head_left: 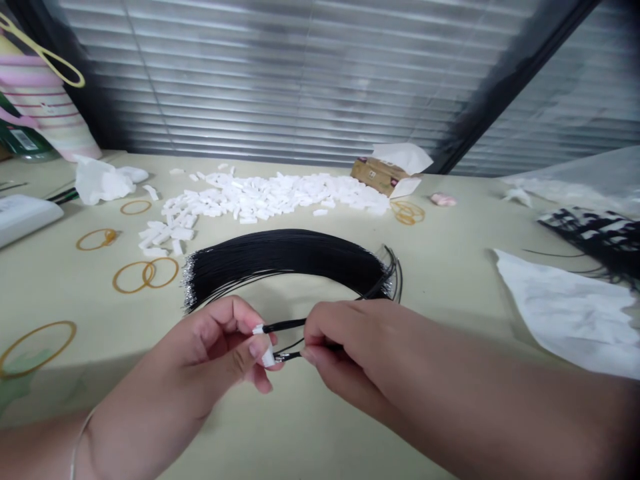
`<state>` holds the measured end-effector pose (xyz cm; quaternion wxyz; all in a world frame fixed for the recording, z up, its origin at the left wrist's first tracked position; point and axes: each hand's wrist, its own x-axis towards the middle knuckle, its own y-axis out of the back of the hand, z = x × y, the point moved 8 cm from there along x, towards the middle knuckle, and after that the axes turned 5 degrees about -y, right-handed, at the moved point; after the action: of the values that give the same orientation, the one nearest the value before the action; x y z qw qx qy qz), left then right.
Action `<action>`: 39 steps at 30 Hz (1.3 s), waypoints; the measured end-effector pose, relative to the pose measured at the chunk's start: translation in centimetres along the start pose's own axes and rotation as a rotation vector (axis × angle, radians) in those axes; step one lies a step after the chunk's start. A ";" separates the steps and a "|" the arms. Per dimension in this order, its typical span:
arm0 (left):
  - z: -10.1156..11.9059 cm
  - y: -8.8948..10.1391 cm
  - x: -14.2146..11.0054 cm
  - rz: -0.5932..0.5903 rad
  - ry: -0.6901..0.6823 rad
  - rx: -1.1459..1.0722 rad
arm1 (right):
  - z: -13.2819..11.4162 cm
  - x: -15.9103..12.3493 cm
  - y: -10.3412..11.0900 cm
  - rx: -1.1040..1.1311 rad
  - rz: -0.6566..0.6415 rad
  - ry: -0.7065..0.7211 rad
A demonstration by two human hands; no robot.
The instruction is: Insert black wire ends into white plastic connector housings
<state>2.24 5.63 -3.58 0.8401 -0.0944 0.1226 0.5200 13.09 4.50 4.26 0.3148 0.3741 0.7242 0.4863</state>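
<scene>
The left hand (200,347) and the right hand (360,353) work close together above the table (450,233), with a small gap between them. The thumb and first finger of the left hand are closed on two small white plastic connectors (269,358). Two black wires (286,325) run from these connectors across the gap into the right hand, and its thumb and fingers are pinched together on them. A thin bangle (83,440) sits on the left wrist.

Just beyond the grip, a big bundle of thin black wires (285,257) lies on the table in a curved arch, and its silver wire ends show at the left side. Farther forward from the hands, many loose white connectors (260,197) are spread in a long pile. To the left of the grip lie several thin rubber bands (146,273), and behind them is crumpled white tissue (103,180). To the right of the right hand lies a flat white wipe (565,313). Farther forward on that side, a torn tissue box (385,175) stands behind the pile's right end.
</scene>
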 end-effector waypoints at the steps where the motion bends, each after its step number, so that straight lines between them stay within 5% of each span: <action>1: 0.1 -0.1 0.0 -0.005 -0.008 0.004 | 0.0 0.0 0.1 0.001 0.025 0.011; 9: 0.2 0.1 0.3 -0.014 -0.061 0.074 | 0.3 -0.1 -0.4 0.052 0.051 0.039; 16: 0.5 -0.1 0.3 -0.020 -0.096 0.053 | 1.3 0.2 -1.0 0.132 -0.039 -0.120; 21: 0.6 0.0 0.5 -0.015 -0.092 0.035 | 0.5 0.4 -1.0 0.179 -0.036 -0.029; 25: 0.3 -0.2 0.7 -0.050 -0.061 -0.070 | 1.4 0.2 -1.2 0.213 -0.039 -0.182; 30: 0.2 -1.1 0.6 -0.163 0.012 -0.221 | 2.2 -0.3 -1.8 0.448 -0.114 -0.242; 39: 0.9 -1.1 0.6 -0.130 -0.005 -0.249 | 2.3 -0.3 -2.4 0.665 -0.140 -0.192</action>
<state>3.60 5.92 -2.90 0.8541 -0.2046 0.0486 0.4757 14.54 4.76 1.22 0.2750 0.4495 0.8339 0.1639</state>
